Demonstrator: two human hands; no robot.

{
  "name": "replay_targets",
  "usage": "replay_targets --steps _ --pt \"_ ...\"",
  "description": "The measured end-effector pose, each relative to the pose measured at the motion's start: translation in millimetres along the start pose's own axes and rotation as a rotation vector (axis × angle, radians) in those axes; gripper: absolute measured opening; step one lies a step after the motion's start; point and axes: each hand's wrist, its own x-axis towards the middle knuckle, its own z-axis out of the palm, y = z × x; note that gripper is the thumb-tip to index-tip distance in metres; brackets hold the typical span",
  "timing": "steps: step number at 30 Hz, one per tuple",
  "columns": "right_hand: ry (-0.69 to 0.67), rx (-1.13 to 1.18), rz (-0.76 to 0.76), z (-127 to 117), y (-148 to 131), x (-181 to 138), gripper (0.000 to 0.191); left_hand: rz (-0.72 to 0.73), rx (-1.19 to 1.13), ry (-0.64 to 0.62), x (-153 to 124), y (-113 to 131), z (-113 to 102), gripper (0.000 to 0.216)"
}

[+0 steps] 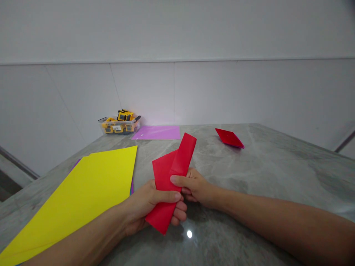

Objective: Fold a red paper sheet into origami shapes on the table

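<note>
A folded strip of red paper (174, 170) is held up above the grey marble table (271, 173), tilted to the upper right. My left hand (151, 207) is closed around its lower end, thumb across the front. Pinching the strip's middle from the right is my right hand (194, 186), thumb on the front face. One flap of the paper sticks out to the left behind the strip.
A stack of coloured sheets with a yellow one (83, 192) on top lies at the left. A purple sheet (156, 133) and a clear tub of yellow toy vehicles (119, 123) sit near the wall. A folded red paper shape (229, 138) rests at the back right.
</note>
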Motion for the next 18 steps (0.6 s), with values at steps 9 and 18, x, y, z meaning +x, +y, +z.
replay_targets --steps 9,18 --pt "0.256 0.122 -0.072 -1.0 -3.8 3.9 0.046 0.002 0.004 0.067 -0.8 3.3 -3.9 0.018" --pt "0.29 0.093 -0.093 3.2 -8.0 1.0 0.05 0.01 0.036 0.056 -3.2 6.8 -9.7 0.014"
